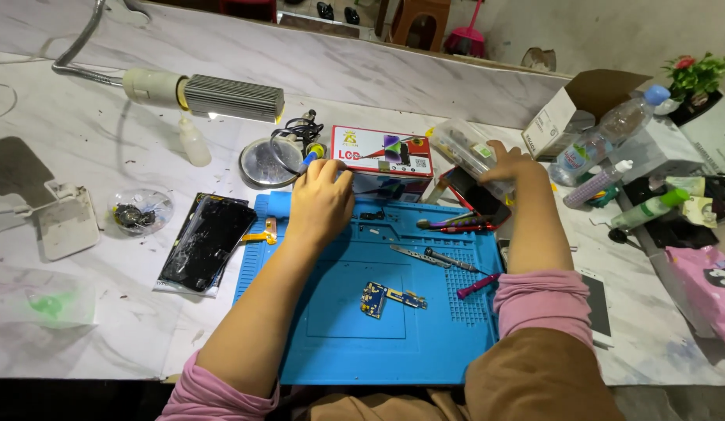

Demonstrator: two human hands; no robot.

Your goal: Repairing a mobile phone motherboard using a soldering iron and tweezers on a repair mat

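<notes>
Two hands reach apart: left hand [320,199] curls at the blue mat's [355,343] far edge, right hand [512,165] presses one clear box [468,152], lying slantwise.

One head-worn camera looked steeply down from above the person's chest onto the counter [105,327], facing twelve o'clock toward the far wall, close enough that both forearms filled the foreground.
</notes>
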